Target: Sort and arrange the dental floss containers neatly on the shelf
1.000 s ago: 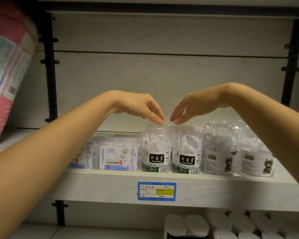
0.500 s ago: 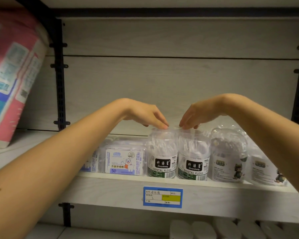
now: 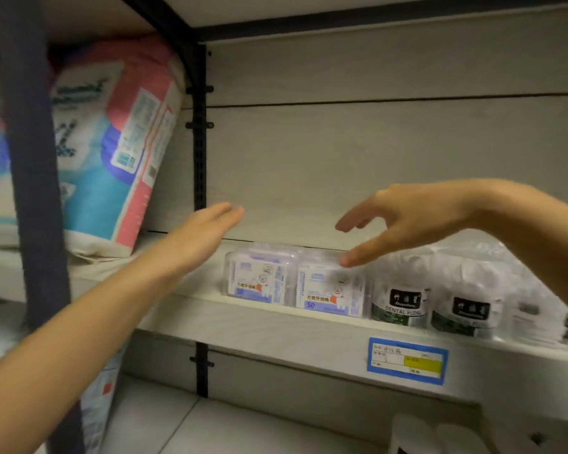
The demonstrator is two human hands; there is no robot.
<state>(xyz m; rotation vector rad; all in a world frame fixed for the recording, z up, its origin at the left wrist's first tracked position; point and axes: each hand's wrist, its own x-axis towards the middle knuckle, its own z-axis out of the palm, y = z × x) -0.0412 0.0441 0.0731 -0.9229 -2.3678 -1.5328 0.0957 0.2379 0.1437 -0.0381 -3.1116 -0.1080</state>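
Two clear square floss boxes with blue-and-white labels, one on the left [image 3: 258, 280] and one on the right [image 3: 332, 291], stand side by side on the pale shelf [image 3: 276, 326]. Right of them stand two round tubs with black-and-green DENTAL FLOSS labels [image 3: 402, 301] [image 3: 466, 311], then a blurred clear tub with a cartoon figure [image 3: 545, 319]. My left hand [image 3: 204, 234] hovers flat and empty left of the boxes. My right hand [image 3: 404, 217] is spread above the right square box, thumb tip near its top corner, holding nothing.
A large pink, white and blue soft pack [image 3: 112, 142] leans on the neighbouring shelf at the left, beyond a black upright [image 3: 199, 158]. A blue price tag [image 3: 407, 360] sits on the shelf's front edge. White round lids [image 3: 417, 437] show on the shelf below.
Both hands have left the tops of the two round tubs and moved left, opening out over the square boxes. The view has swung left.
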